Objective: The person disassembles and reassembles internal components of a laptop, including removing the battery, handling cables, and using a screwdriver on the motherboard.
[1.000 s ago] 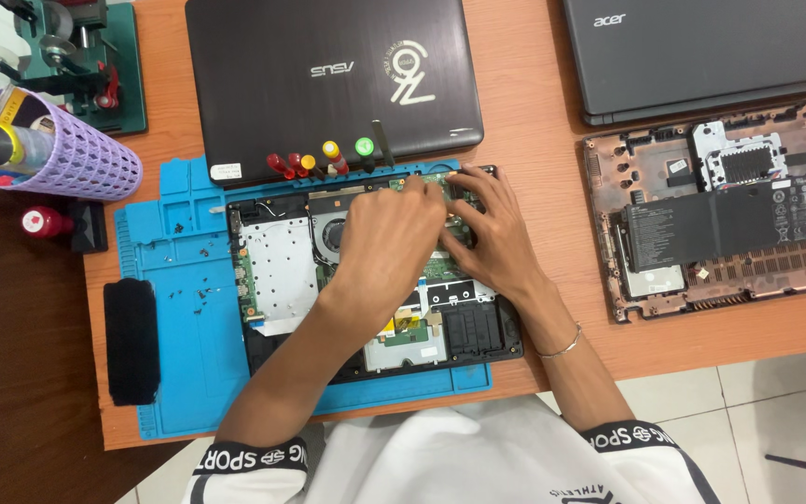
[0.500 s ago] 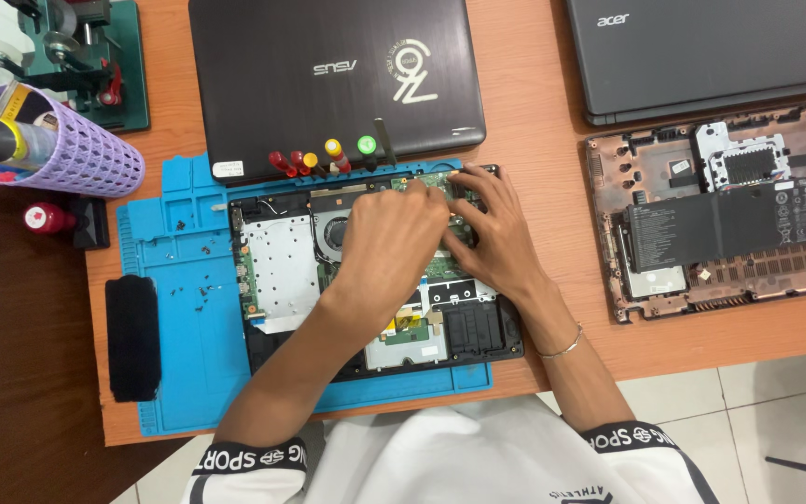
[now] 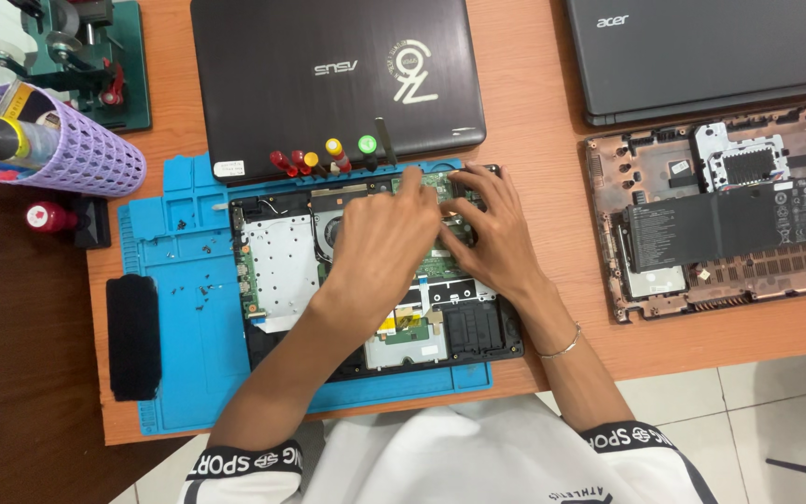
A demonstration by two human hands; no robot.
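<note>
On the blue mat (image 3: 179, 308), left hand (image 3: 380, 245) and right hand (image 3: 492, 233) press half-curled, fingers down, holding nothing, on the opened laptop (image 3: 282, 271)

Green board (image 3: 436, 187) mostly under both hands

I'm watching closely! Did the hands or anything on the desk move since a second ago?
Almost nothing moved. The left hand and right hand stay pressed on the green board inside the opened laptop. Nothing was picked up or let go. The blue mat and screwdrivers lie as before.
</note>
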